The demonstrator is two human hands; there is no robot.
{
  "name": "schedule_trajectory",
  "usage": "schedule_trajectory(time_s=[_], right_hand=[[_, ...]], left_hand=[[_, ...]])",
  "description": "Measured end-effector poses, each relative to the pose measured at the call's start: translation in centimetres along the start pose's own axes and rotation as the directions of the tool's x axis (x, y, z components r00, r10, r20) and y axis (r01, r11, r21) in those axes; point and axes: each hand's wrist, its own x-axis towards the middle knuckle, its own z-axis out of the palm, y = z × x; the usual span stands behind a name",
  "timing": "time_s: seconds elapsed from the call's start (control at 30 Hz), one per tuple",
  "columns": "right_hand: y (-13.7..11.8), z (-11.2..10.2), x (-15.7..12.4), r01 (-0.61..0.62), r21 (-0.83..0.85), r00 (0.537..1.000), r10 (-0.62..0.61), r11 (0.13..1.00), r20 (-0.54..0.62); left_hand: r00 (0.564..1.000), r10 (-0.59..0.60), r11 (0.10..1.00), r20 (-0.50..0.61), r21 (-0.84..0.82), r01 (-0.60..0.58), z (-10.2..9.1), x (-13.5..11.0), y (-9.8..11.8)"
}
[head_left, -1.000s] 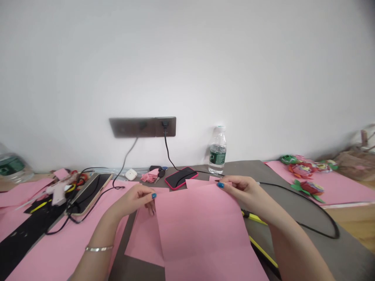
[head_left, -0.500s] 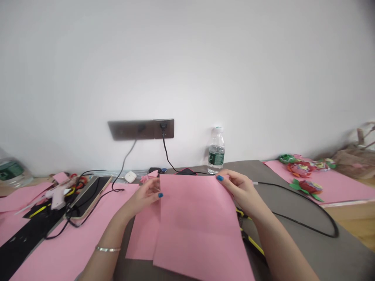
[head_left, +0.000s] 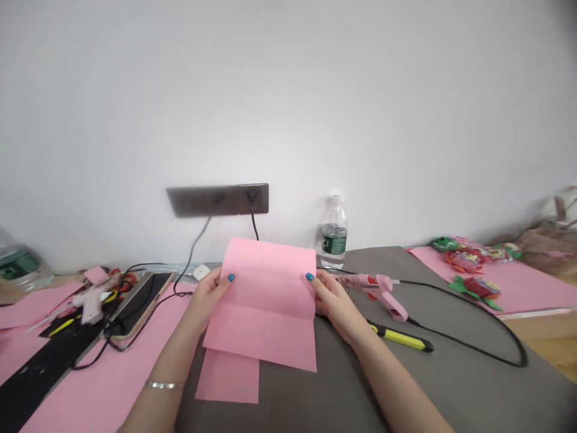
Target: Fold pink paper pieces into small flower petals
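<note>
Above the grey counter (head_left: pixel 442 367), the left hand (head_left: pixel 205 300) and right hand (head_left: pixel 331 307) pinch opposite edges of a creased pink paper sheet (head_left: pixel 265 294), near a pink hot glue gun (head_left: pixel 378 291).

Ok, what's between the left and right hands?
A creased sheet of pink paper fills the gap, pinched at its side edges by the left hand and right hand. This shows in the head view.

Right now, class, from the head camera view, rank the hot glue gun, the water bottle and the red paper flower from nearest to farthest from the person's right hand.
From the right hand:
1. Pink hot glue gun, just right of the hand.
2. Water bottle, upright at the back, by the wall.
3. Red paper flower, far right, on pink paper.
</note>
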Motion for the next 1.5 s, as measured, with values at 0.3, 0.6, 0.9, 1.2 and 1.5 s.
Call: schedule_trajectory(time_s=[0.3,0.6,0.9,1.2,1.5], right_hand=[[0.7,0.0,0.2,0.094,0.106,0.995,-0.090,0.990,-0.034],[0.3,0.8,-0.4,0.248,0.073,0.964,-0.254,0.966,0.079],[-1.3,0.9,-1.6,0.271,-0.011,0.954,-0.267,0.963,0.137],[-3.2,0.7,-2.8,0.368,-0.220,0.918,-0.390,0.903,-0.068],[-6.0,-0.3,-5.0,0.386,-0.581,0.849,-0.523,0.717,-0.081]], left_hand=[[0.990,0.137,0.976,-0.016,0.176,-0.132,-0.9,-0.2,0.3],[0.977,0.213,0.907,-0.014,0.375,-0.192,-0.5,0.0,0.3],[0.956,0.288,0.890,-0.047,0.382,-0.249,0.1,-0.2,0.8],[0.953,0.276,0.925,-0.125,0.305,-0.228,0.2,-0.6,1.0],[0.911,0.410,0.835,0.046,0.382,-0.396,0.1,-1.8,3.4]])
